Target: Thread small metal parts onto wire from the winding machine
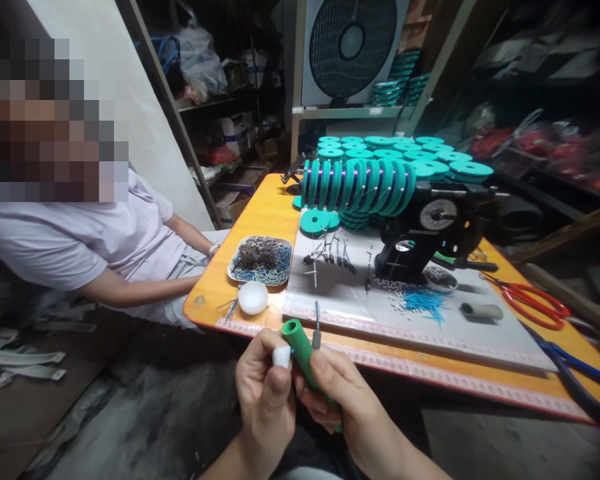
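In front of the table edge my right hand (343,393) is closed around a green tube (300,350), its hollow end pointing up and to the left. A small dark piece with a twisted, bluish upper end (317,327) stands up beside the tube at my right fingertips. Close against the tube, my left hand (267,393) is closed in a pinch. A white cap or wrapping (281,357) shows at its fingertips; whether it is worn or held I cannot tell. A tiny blue bit shows between that white part and the tube.
A black winding machine (405,240) carries a row of teal spools (360,185); more teal discs (380,143) lie behind. A tray of small parts (235,275), a white bowl (253,298), red-handled scissors (535,303) and a grey tube (481,311) are around. A person (105,247) sits left.
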Tool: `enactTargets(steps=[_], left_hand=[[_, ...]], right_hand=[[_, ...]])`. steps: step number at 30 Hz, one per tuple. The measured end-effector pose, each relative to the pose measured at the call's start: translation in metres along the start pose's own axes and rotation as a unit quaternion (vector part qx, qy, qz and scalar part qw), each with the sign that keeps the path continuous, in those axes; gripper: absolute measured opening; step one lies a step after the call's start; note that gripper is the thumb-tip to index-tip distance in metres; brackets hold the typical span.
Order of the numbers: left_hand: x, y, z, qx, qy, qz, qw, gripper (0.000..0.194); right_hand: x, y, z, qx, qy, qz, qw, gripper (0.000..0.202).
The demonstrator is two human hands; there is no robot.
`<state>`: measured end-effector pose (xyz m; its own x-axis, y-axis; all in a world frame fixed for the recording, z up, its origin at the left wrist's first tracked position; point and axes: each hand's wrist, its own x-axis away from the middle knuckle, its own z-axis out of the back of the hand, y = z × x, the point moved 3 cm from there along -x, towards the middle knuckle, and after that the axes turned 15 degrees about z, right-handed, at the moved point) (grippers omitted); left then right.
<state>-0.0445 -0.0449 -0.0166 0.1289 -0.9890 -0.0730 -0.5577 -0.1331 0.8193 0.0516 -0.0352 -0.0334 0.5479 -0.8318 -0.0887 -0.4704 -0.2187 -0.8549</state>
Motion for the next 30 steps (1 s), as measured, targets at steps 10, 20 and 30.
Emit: enactTargets(steps=[10,20,30], left_hand=[[0.003,-0.001,0.022,-0.146,0.032,-0.071,0.986,0.033],[-0.003,0.004,-0.003,0.150,0.057,0.141,0.977,0.053],[-0.002,-0.005,0.014,0.084,0.082,0.033,0.993,0.041]], right_hand=[[-0.011,-0.023,0.005,0.266,-0.043,0.119,0.956,0.038],[-0.003,-0.001,0.004,0.042,-0.028,0.071,0.996,0.046],[-0.017,-0.012,0.015,0.296,-0.062,0.088,0.949,0.036]])
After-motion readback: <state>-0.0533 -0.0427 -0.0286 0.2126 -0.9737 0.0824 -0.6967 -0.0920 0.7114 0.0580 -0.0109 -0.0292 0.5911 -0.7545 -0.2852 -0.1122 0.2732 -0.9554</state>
